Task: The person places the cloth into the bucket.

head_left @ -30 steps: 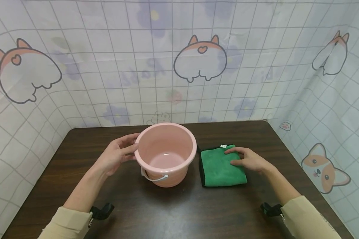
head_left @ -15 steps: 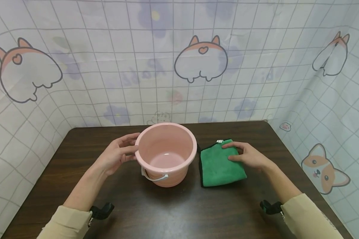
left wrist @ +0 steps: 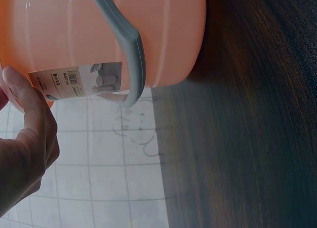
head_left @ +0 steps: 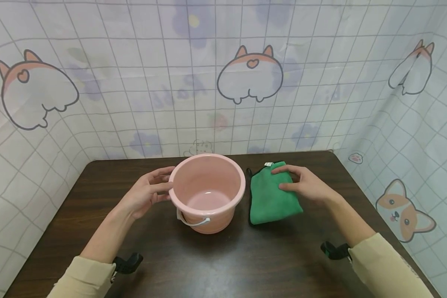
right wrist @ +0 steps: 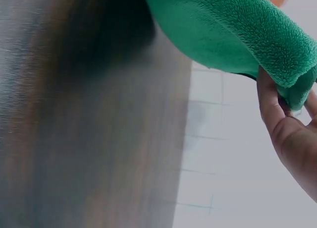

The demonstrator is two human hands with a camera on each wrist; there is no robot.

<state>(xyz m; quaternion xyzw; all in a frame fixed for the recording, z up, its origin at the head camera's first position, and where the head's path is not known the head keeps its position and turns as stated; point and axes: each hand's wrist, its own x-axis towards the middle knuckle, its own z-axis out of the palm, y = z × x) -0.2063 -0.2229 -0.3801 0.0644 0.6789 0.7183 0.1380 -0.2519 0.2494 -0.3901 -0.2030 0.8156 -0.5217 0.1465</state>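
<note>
Two bare hands were working, one per item: left hand (head_left: 145, 194) at the pink bucket (head_left: 208, 178), right hand (head_left: 310, 186) on the green towel (head_left: 272, 196). Bucket stood upright on the dark wood counter (head_left: 223, 265), roughly between the hands. Left thumb and fingers (left wrist: 29, 104) were spread apart, loosely bent, tips against the rim on the bucket's left side. Handle (left wrist: 134, 54) hung down against the outer wall on the near side; a printed label (left wrist: 74, 82) sat on that wall, right by the handle.

Towel was just right of the bucket, folded, narrow gap between them in the head view. Right fingers were clamped on it, thumb on one side, fingertips on the other, at its far right part. That side was up off the counter, dark shadow below in the right wrist view. Couldn't tell whether the lower left edge touched down. Towel had a black trim on the left, a small black loop (head_left: 249, 172) at the far left corner and a white tag (head_left: 268, 164) on the far edge.

Both wrists had black mounts (head_left: 128, 263), beige sleeves (head_left: 82, 275) behind them. Grid-print curtain (head_left: 171, 54) with corgi drawings ran along the back and sides.
</note>
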